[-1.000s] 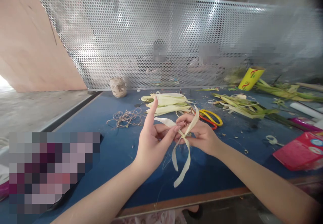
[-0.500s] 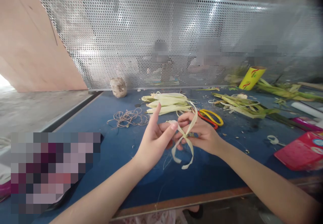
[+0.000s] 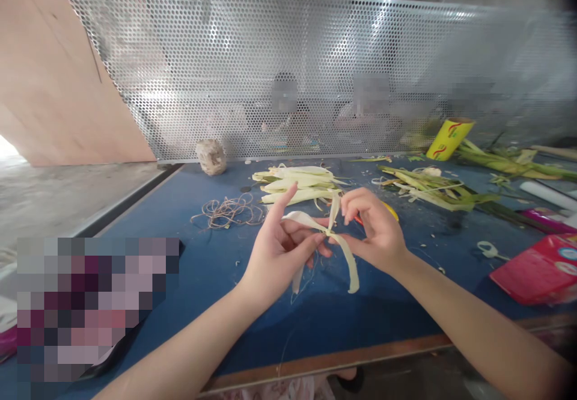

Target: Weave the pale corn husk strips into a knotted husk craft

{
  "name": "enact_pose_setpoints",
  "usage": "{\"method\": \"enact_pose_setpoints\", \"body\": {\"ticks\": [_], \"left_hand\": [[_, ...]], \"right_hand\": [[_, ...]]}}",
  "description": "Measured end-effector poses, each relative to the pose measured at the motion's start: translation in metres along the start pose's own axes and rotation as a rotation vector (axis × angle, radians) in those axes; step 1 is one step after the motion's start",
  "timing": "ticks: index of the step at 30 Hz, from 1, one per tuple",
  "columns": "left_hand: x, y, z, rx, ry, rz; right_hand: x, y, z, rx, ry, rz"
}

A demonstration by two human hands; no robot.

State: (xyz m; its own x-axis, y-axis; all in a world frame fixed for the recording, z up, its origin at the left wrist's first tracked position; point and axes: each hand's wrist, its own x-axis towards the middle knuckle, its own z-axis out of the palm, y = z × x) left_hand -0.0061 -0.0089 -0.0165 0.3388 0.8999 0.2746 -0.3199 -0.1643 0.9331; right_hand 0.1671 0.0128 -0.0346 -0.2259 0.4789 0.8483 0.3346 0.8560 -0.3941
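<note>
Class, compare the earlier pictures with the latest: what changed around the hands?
The right hand shifted right, opening beside the knotted husk strips and hiding more of the looped handles; the strips' lower ends spread apart. The left hand kept its hold. The husk stack and string tangle stayed put.

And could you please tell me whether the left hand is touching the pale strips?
Touching: the head view shows the left hand pinching the pale strips close to where they cross.

Blue table [image 3: 256, 340] — husks [image 3: 306, 181] beyond the left hand [image 3: 276, 248], cord [image 3: 228, 212] (all tangled) on its left, red packet [image 3: 534, 270] far to its right.
</note>
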Motion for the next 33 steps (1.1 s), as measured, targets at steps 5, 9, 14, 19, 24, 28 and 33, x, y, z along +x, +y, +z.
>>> {"method": "enact_pose_setpoints", "body": {"ticks": [5,9,14,19,24,28,33], "left_hand": [[0.001,0.001,0.0,-0.098,-0.03,-0.095],[0.005,-0.001,-0.002,-0.172,-0.062,-0.151],[0.006,-0.002,-0.003,-0.083,-0.002,-0.022],[0.003,-0.003,-0.004,-0.047,-0.017,0.042],[0.001,-0.002,-0.002,-0.062,-0.058,0.01],[0.0,-0.003,-0.001,-0.062,-0.059,0.018],[0.001,-0.005,-0.002,-0.032,-0.045,0.035]], "right_hand": [[0.001,-0.005,-0.002,-0.082,-0.135,-0.194],[0.002,-0.005,-0.003,-0.112,-0.174,-0.236],[0.003,-0.006,-0.005,-0.058,-0.187,-0.22],[0.004,-0.007,-0.004,0.08,-0.102,-0.117],[0.003,-0.006,-0.002,0.104,-0.092,-0.061],[0.003,-0.007,-0.003,0.101,-0.08,-0.056],[0.004,-0.011,-0.005,0.134,-0.089,-0.036]]}}
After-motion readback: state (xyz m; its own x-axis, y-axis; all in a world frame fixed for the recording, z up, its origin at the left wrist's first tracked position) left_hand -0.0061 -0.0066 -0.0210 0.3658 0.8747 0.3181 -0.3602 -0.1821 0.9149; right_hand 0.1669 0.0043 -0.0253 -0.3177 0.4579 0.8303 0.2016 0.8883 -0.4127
